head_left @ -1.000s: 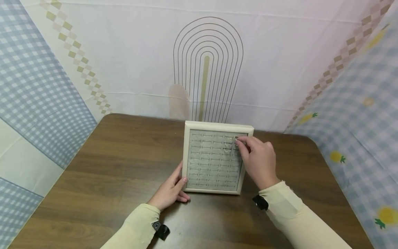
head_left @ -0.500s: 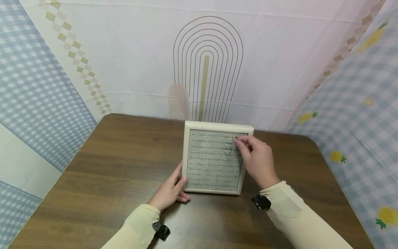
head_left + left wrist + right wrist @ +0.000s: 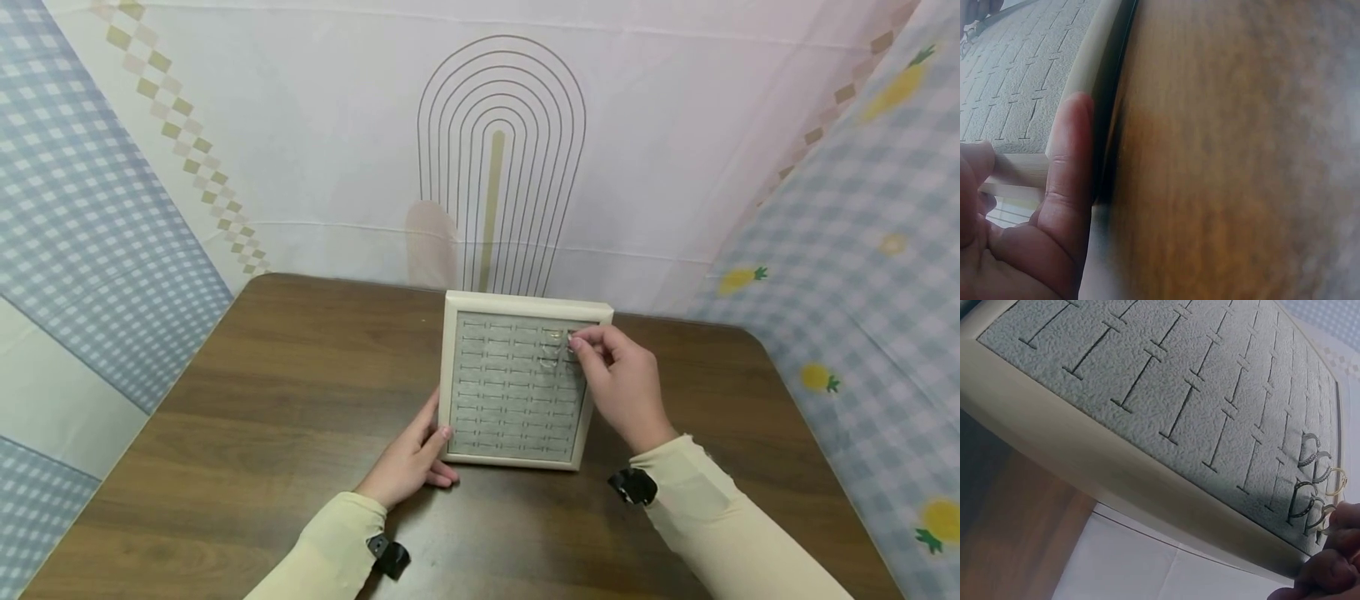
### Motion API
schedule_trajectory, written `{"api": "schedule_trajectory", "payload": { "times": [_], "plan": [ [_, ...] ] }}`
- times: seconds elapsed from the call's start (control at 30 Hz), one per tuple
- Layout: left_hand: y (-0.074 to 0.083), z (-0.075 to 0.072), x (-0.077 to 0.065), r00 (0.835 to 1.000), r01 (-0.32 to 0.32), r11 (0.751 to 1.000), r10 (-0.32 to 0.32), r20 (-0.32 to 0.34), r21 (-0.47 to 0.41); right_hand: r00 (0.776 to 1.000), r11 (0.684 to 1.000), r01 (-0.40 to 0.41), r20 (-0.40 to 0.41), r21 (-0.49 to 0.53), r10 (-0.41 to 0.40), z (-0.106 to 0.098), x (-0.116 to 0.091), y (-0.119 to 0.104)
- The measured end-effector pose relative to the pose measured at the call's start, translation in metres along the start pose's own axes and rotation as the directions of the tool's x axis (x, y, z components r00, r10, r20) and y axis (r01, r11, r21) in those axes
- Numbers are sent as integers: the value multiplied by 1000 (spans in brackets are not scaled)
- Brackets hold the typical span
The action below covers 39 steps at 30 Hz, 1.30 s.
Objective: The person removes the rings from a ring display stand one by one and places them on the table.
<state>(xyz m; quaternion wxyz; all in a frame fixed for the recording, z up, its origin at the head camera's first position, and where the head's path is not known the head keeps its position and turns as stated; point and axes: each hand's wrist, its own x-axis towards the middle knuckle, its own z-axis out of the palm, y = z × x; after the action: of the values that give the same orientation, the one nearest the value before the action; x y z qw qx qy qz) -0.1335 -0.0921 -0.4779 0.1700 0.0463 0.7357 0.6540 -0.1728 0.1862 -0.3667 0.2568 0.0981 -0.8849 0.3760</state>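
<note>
A ring display tray (image 3: 517, 387), grey slotted foam in a cream frame, stands tilted up on the table. My left hand (image 3: 408, 458) grips its lower left corner. In the left wrist view a finger of the left hand (image 3: 1063, 200) lies along the frame's side. At the upper right corner my right hand (image 3: 622, 379) pinches a small ring between thumb and fingertips, against the foam. The right wrist view shows several rings in nearby slots, among them a dark ring (image 3: 1301, 499) and a gold ring (image 3: 1342, 481). The fingers of the right hand (image 3: 1332, 569) partly hide the pinched ring.
The brown wooden table (image 3: 285, 400) lies under the tray. A white cloth with printed arches (image 3: 502, 100) hangs behind it. Blue checked cloths hang at the left (image 3: 97, 192) and right (image 3: 840, 400).
Both hands and the tray stay nearly in place. The right hand shifts only very slightly at the upper right corner. The right-hand cloth has swayed.
</note>
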Motion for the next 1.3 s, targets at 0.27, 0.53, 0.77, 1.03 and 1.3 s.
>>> {"api": "schedule_trajectory", "payload": {
  "times": [0.27, 0.53, 0.77, 1.03, 1.3],
  "plan": [
    [-1, 1, 1, 1000, 10, 1000, -10, -12, 8, 1000, 998, 14, -2, 64, -14, 0, -1, 1],
    [0, 2, -1, 1000, 13, 1000, -13, -3, 12, 1000, 997, 19, -12, 69, -18, -1, -3, 0],
    [-2, 1, 1, 1000, 17, 1000, -17, 0, 27, 999, 997, 24, -29, 67, -22, -2, -5, 1],
    [-1, 1, 3, 1000, 15, 1000, -15, 7, 21, 999, 998, 9, -43, 66, -6, -5, -9, 6],
    [-1, -1, 2, 1000, 32, 999, -31, -3, 27, 999, 999, -1, -35, 54, 3, -9, -12, 10]
  ]
}}
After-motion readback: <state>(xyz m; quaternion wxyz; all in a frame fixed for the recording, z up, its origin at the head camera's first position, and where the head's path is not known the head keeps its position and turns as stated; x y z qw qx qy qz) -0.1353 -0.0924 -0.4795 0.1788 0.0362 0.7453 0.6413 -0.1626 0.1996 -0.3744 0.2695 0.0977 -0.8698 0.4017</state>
